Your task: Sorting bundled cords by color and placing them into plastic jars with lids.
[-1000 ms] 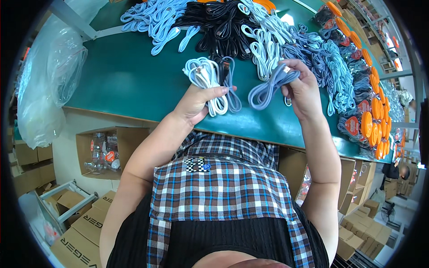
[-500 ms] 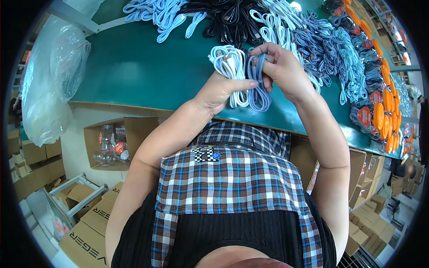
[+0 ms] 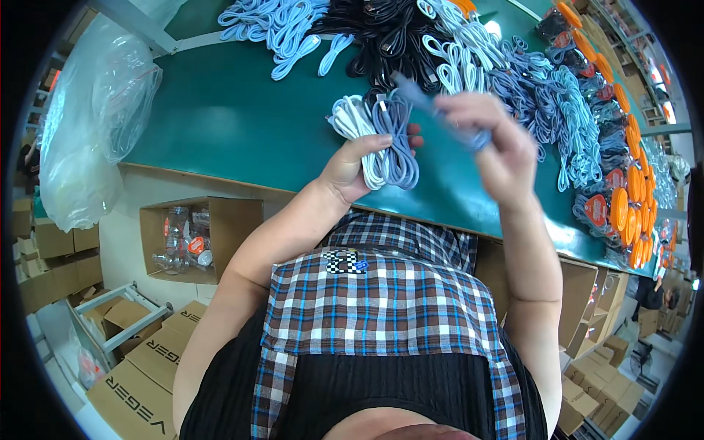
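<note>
My left hand is closed around a bunch of coiled cables above the near edge of the green table. White cables lie on the left of the bunch and grey-blue ones on the right, under my thumb. To the right, my right hand is smeared by motion. A blurred grey-blue cable bundle runs through its fingers, one end pointing toward the held bunch. Beyond my hands are piles of black cables, white cables, light blue cables and grey-blue cables.
Clear jars with orange lids line the table's right edge. A plastic bag hangs at the left. Below the green table stands an open carton with clear jars; closed cartons are stacked on the lower left.
My right hand has moved right, away from the bunch, with a grey-blue cable bundle now in it. My left hand still grips the bunch, which has tilted and sits slightly lower.
</note>
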`<action>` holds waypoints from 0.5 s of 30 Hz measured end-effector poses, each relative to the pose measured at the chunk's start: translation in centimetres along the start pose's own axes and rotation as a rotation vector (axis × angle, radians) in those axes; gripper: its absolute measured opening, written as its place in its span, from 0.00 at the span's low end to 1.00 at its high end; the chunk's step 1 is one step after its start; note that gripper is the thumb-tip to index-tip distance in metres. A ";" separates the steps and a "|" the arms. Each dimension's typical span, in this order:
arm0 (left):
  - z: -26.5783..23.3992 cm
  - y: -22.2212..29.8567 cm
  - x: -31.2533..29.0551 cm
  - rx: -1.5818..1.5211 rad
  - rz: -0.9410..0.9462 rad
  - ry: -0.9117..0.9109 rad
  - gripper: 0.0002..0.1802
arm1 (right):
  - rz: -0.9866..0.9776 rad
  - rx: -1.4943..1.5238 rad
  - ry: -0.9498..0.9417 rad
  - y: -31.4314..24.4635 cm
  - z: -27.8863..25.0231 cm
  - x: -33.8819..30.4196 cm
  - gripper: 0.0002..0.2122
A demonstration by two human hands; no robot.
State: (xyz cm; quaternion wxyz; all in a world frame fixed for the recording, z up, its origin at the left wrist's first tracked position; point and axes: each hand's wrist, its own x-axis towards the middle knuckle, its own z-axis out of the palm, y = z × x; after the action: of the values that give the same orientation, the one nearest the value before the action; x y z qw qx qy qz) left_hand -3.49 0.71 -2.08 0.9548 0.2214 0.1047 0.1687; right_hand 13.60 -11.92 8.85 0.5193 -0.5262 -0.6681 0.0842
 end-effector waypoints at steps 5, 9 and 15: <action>1.3 0.4 -0.8 -0.074 0.043 -0.114 0.33 | -0.078 -0.310 -0.058 -0.4 5.5 -4.4 0.14; 0.6 1.1 -1.9 0.020 0.038 -0.181 0.34 | -0.175 -0.493 -0.135 -1.1 4.7 -4.8 0.15; 0.4 1.6 -2.3 0.465 0.060 -0.220 0.37 | 0.042 -0.089 -0.004 -0.9 2.2 -4.6 0.20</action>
State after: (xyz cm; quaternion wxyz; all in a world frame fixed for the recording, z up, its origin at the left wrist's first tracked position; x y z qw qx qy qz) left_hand -5.95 1.04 -0.76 0.8784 0.4550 0.0298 0.1433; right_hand 10.88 -15.00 5.72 0.4922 -0.5626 -0.6609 0.0661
